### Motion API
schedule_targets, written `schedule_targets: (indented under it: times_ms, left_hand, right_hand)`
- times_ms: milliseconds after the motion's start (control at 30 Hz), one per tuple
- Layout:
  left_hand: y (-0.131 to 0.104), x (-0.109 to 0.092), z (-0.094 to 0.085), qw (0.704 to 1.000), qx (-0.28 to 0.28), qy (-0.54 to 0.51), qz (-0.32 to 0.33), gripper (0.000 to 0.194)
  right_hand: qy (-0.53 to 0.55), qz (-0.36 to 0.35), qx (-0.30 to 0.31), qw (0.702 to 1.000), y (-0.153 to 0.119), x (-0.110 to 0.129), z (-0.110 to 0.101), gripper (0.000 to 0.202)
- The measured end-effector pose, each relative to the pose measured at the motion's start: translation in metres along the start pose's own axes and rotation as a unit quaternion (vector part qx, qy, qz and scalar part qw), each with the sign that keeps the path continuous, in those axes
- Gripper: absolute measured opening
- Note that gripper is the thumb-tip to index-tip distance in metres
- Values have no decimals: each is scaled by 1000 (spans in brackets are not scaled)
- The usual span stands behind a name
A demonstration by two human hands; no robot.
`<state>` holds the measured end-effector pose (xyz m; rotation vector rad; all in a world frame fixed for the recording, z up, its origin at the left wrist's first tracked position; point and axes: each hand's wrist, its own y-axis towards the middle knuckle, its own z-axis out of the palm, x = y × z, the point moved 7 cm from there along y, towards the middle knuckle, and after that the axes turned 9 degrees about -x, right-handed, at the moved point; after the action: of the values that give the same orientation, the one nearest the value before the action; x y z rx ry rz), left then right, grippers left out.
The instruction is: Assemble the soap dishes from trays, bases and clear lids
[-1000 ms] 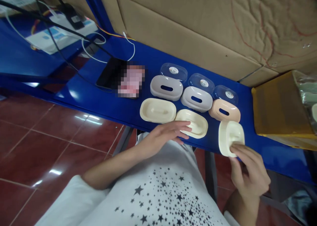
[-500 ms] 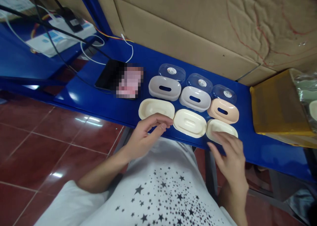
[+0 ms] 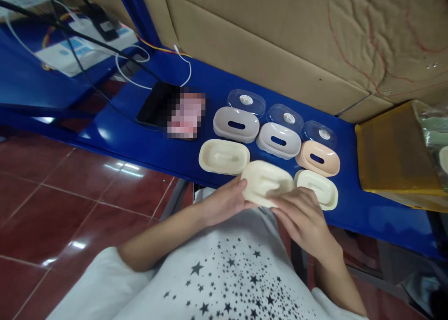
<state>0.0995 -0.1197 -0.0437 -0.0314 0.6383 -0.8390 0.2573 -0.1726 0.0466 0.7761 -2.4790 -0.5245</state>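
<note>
A cream soap dish base (image 3: 262, 177) is lifted off the shelf and tilted, gripped from both sides. My left hand (image 3: 226, 201) pinches its left end, thumb on the rim. On its right front edge are the fingers of my right hand (image 3: 306, 219). Two matching cream bases lie beside it, a left one (image 3: 210, 159) and a right one (image 3: 327, 194), partly behind my right hand. Behind them sit slotted soap dish trays: a grey one (image 3: 224, 117), a second pale grey one (image 3: 292, 138) and a peach one (image 3: 331, 163).
Clear lids with round stickers (image 3: 257, 106) lie along the back of the blue shelf (image 3: 164, 159). A black device with a blurred screen (image 3: 156, 105) is at left, near cables and a power strip (image 3: 66, 58). An open carton (image 3: 388, 152) stands right; cardboard (image 3: 259, 35) backs the shelf.
My hands have come together on the middle cream base and raised it off the shelf, tilting it. Before, my left hand hovered by its left end and my right hand over the right base.
</note>
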Motion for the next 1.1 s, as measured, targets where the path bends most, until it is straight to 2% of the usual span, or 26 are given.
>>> schedule_targets:
  times_ms: [67, 100, 200, 267, 333, 400, 433, 500, 600, 733, 800, 933, 1100]
  left_hand:
    - [3, 11, 3, 997, -36, -62, -33, 65]
    - [4, 15, 4, 994, -58, -81, -47, 65]
    - [3, 20, 2, 987, -97, -112, -63, 61]
    - [2, 17, 1, 985, -106, -128, -56, 55]
    - [0, 12, 1, 983, -106, -143, -41, 49]
    - [-1, 6, 2, 982, -104, -156, -26, 47]
    - [-1, 3, 2, 981, -104, -161, -18, 46]
    - [-2, -1, 0, 980, -109, -165, -3, 46]
    - [0, -5, -5, 979, -107, -170, 25, 47]
    - [2, -7, -6, 979, -85, -179, 46, 61]
    - [1, -8, -5, 980, -88, -172, 48, 63]
    - [-6, -12, -3, 982, -99, -154, 49, 59]
    - [-12, -18, -5, 980, -113, -146, 79, 73]
  right_hand:
    - [55, -34, 36, 997, 9, -1, -4, 34]
    - [77, -37, 31, 996, 15, -7, -9, 39]
    - [31, -2, -13, 999, 41, -48, -17, 42]
    - [-64, 10, 6, 998, 56, -77, -6, 42]
    - [-136, 6, 56, 989, 67, -100, 15, 43]
    - [-162, -4, 82, 983, 72, -111, 31, 39]
    - [-161, -8, 75, 984, 74, -111, 33, 37]
    - [-143, -9, 27, 989, 75, -100, 25, 35]
    - [-107, -14, -34, 994, 70, -63, 0, 38]
    - [-75, -99, 39, 992, 56, 1, -2, 35]
    - [-91, -134, 55, 985, 50, 18, 1, 33]
    - [-115, -169, 64, 977, 44, 26, 7, 37]
    - [-148, -191, 92, 966, 38, 25, 21, 44]
